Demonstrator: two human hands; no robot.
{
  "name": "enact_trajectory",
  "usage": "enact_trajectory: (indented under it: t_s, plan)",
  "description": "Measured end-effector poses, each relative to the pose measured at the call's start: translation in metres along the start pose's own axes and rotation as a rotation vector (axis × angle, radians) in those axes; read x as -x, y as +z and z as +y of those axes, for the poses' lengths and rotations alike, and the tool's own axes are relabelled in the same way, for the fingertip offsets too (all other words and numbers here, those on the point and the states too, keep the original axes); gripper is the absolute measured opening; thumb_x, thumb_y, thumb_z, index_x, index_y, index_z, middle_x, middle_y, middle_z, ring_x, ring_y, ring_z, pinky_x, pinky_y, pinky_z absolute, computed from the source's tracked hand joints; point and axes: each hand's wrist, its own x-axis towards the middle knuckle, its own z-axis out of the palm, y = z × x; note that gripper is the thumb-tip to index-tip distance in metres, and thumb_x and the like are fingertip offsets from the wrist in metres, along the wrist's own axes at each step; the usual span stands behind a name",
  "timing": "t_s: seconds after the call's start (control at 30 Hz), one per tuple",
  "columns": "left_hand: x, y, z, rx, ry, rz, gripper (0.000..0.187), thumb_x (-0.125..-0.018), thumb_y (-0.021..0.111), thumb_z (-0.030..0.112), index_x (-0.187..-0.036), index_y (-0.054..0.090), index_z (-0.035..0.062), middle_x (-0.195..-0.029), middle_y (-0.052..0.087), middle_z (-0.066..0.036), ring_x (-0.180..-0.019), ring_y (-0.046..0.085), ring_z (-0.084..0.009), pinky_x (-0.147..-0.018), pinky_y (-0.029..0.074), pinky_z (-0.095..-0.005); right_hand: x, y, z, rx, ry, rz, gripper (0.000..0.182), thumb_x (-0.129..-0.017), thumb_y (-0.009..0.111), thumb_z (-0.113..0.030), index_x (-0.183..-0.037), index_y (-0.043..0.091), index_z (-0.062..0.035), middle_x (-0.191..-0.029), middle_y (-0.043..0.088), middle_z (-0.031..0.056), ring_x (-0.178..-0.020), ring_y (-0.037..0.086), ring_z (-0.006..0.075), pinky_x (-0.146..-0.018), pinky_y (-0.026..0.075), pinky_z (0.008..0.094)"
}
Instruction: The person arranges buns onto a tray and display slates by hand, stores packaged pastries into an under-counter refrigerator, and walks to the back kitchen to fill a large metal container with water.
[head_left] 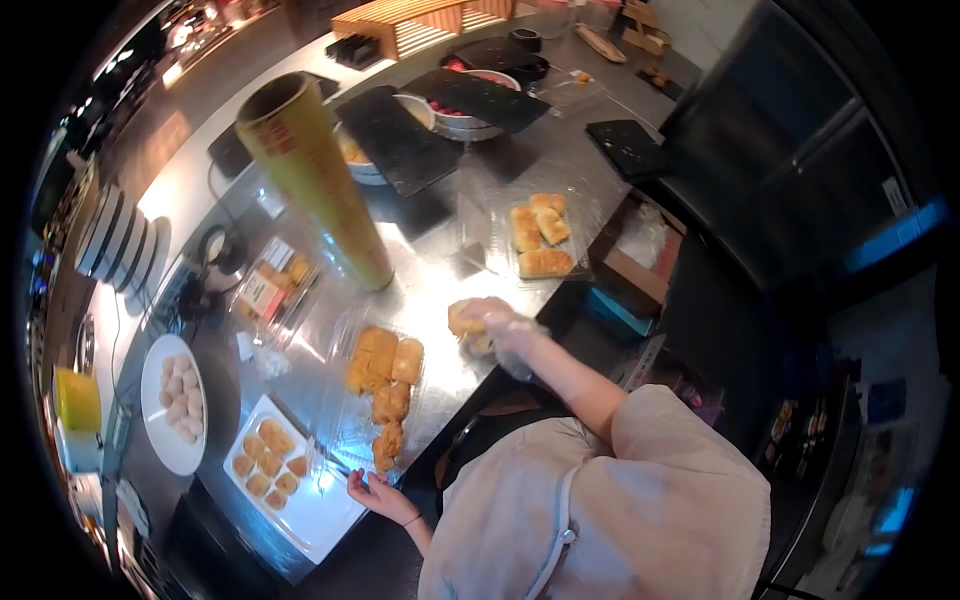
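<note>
My right hand [505,332], in a clear plastic glove, is closed around a golden bread piece [464,318] over the steel counter [430,270]. Just left of it, an open clear plastic container [345,405] holds several browned bread pieces [375,358] in a column. My left hand [378,495] is bare, its fingers curled at the container's near corner, pinching the plastic edge. Beyond my right hand, another clear container [588,215] holds several golden rolls [541,236]. A white rectangular plate [322,528] with small round buns [270,462] lies left of my left hand.
A tall yellow cardboard tube of film [320,185] stands mid-counter. A packed container with a label [270,290] lies beside it. Left is a white oval dish [158,425] of pale balls. Bowls under dark boards [398,140] stand behind. A cardboard box [630,255] sits at the right edge.
</note>
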Motion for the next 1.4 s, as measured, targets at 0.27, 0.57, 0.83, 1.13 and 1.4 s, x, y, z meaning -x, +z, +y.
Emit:
enact_trajectory:
  t_s: [0.27, 0.57, 0.83, 1.13, 1.4]
  plan:
    - [0.020, 0.065, 0.021, -0.006, 0.086, -0.047, 0.020, -0.079, 0.042, 0.001, -0.099, 0.041, 0.0003, -0.070, 0.041, -0.004, -0.059, 0.037, -0.0100, -0.055, 0.033, -0.0207, 0.031, -0.117, -0.063, -0.806, -0.428, 0.231, 0.036, -0.077, 0.044, -0.014, -0.113, 0.047, -0.0185, -0.092, 0.052, 0.0087, -0.070, 0.050, 0.0203, -0.060, 0.047, 0.0323]
    - [0.052, 0.181, 0.013, -0.141, 0.241, 0.022, 0.017, -0.079, 0.044, 0.002, -0.096, 0.044, -0.0009, -0.063, 0.036, -0.002, -0.057, 0.035, -0.0106, -0.053, 0.030, -0.0213, -0.031, -0.326, -0.207, -0.805, -0.733, 0.485, 0.022, -0.076, 0.046, -0.028, -0.083, 0.051, -0.0082, -0.070, 0.053, 0.0081, -0.048, 0.046, 0.0190, -0.041, 0.039, 0.0274]
    - [0.098, 0.317, 0.042, -0.222, 0.176, 0.237, 0.025, -0.075, 0.041, -0.002, -0.100, 0.044, 0.0007, -0.067, 0.034, 0.000, -0.058, 0.030, -0.0080, -0.052, 0.028, -0.0197, -0.159, -0.471, -0.391, 0.379, -0.547, 0.991, 0.044, -0.068, 0.058, -0.046, -0.085, 0.058, -0.0051, -0.070, 0.056, 0.0090, -0.057, 0.054, 0.0191, -0.051, 0.042, 0.0302]
    - [0.148, 0.386, 0.089, -0.559, 0.239, 0.352, 0.023, -0.076, 0.057, 0.014, -0.095, 0.052, 0.0012, -0.078, 0.051, -0.009, -0.061, 0.045, -0.0178, -0.055, 0.039, -0.0286, -0.280, -0.537, -0.444, 1.667, -0.278, 0.986, 0.039, -0.066, 0.061, -0.045, -0.082, 0.060, -0.0088, -0.085, 0.061, 0.0105, -0.079, 0.059, 0.0276, -0.066, 0.047, 0.0392]
    - [0.162, 0.391, 0.083, -0.382, 0.113, 0.414, 0.024, -0.074, 0.046, -0.002, -0.097, 0.044, 0.0028, -0.080, 0.042, -0.002, -0.063, 0.037, -0.0068, -0.057, 0.034, -0.0186, -0.293, -0.511, -0.478, 1.678, -0.031, 0.901, 0.039, -0.070, 0.053, -0.038, -0.096, 0.061, -0.0111, -0.099, 0.059, 0.0100, -0.094, 0.056, 0.0255, -0.076, 0.046, 0.0361]
